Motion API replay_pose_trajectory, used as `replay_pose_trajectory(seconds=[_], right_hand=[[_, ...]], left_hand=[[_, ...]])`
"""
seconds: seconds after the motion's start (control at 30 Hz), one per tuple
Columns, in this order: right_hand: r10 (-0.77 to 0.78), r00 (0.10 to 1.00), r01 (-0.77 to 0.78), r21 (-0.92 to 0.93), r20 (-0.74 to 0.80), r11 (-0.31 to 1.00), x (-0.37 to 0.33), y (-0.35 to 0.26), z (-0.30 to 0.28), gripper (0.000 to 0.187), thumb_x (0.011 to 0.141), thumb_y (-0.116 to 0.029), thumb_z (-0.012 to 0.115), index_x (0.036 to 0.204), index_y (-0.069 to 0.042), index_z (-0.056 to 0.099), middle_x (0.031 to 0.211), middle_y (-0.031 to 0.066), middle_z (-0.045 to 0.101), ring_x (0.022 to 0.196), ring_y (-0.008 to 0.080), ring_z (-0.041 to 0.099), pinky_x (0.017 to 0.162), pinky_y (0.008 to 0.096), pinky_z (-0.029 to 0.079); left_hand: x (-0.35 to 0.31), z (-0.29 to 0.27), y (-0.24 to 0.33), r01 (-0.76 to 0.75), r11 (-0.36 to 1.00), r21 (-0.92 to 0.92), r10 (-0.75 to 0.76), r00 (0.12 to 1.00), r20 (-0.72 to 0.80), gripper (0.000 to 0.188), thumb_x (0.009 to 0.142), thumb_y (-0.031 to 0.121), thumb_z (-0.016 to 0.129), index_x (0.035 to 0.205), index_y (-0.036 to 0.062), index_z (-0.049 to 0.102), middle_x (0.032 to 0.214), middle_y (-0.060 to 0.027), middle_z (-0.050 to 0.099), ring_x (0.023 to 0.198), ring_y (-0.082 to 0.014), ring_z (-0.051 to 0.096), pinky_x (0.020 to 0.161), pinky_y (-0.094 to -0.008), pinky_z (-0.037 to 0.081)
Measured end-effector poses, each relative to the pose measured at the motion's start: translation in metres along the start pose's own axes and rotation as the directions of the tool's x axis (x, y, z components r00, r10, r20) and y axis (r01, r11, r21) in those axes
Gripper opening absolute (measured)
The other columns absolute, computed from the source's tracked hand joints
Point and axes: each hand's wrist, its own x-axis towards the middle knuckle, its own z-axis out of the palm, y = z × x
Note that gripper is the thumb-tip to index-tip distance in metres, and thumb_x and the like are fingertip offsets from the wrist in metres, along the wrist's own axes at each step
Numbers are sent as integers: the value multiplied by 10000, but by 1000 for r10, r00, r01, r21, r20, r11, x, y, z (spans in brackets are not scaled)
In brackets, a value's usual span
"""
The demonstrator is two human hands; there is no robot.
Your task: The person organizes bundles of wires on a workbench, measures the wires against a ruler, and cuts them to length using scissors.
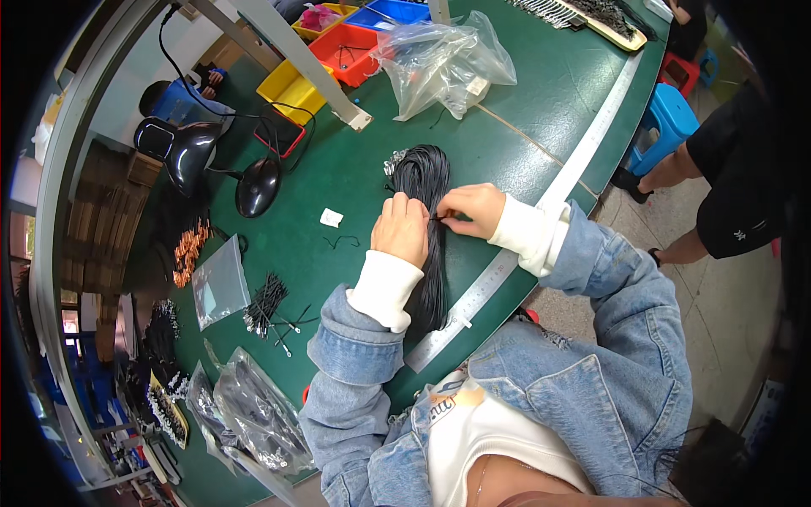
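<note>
A long bundle of thin black cords (427, 182) lies on the green table (524, 110), with metal ends at its far tip. My left hand (401, 228) rests curled on the bundle's left side, fingers closed over the cords. My right hand (466, 209) pinches a single black cord between thumb and fingers at the bundle's right edge. Both wrists show white cuffs under denim sleeves. The lower part of the bundle runs under my left forearm.
A metal ruler (541, 215) is set along the table edge. A clear plastic bag (443, 59) lies beyond, near coloured bins (342, 46). A black desk lamp (198, 152), a small clear bag (218, 280), short black cable pieces (269, 302) and bagged parts (253, 414) sit left. Another person (726, 186) stands right beside a blue stool (667, 118).
</note>
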Motion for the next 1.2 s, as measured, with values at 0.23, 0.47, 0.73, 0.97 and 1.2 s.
replay_pose_trajectory(seconds=[0.23, 0.47, 0.73, 0.97, 1.2], right_hand=[[-663, 713, 685, -428, 228, 590, 34, 18, -23, 108, 651, -122, 545, 736, -68, 507, 669, 18, 450, 636, 158, 504, 546, 269, 460], [-77, 986, 66, 72, 151, 995, 29, 7, -17, 85, 706, -111, 618, 773, -66, 594, 719, 48, 572, 647, 184, 584, 566, 287, 471], [378, 414, -910, 382, 828, 160, 38, 28, -18, 191, 754, -155, 644, 839, 14, 620, 746, 85, 619, 640, 133, 613, 619, 226, 526], [219, 877, -262, 43, 428, 964, 29, -1, -16, 128, 641, -97, 631, 695, 15, 603, 652, 108, 609, 578, 203, 610, 537, 275, 483], [-662, 688, 695, -531, 296, 485, 32, -5, -28, 82, 655, -134, 539, 643, -81, 478, 622, 6, 425, 599, 140, 463, 513, 252, 390]], left_hand=[[2, -4, -2, -2, 987, -163, 4, 1000, 16, 132, 674, 69, 617, 764, 65, 520, 788, -85, 449, 771, -262, 481, 649, -349, 423], [2, -6, -4, 106, 971, -212, -91, 992, 82, 130, 680, 73, 624, 761, 63, 522, 802, -81, 456, 801, -267, 484, 656, -363, 418], [-2, -3, 1, 49, 968, -245, -43, 999, 29, 97, 685, 64, 609, 755, 73, 543, 785, -85, 447, 774, -257, 471, 648, -352, 414], [-1, -8, -3, 86, 940, -330, -52, 993, 109, 121, 666, 28, 612, 768, 52, 553, 780, -92, 471, 783, -273, 483, 682, -355, 411], [1, -6, -3, 145, 941, -304, -127, 989, 80, 117, 665, 26, 616, 757, 37, 544, 763, -108, 497, 769, -298, 505, 653, -376, 415]])
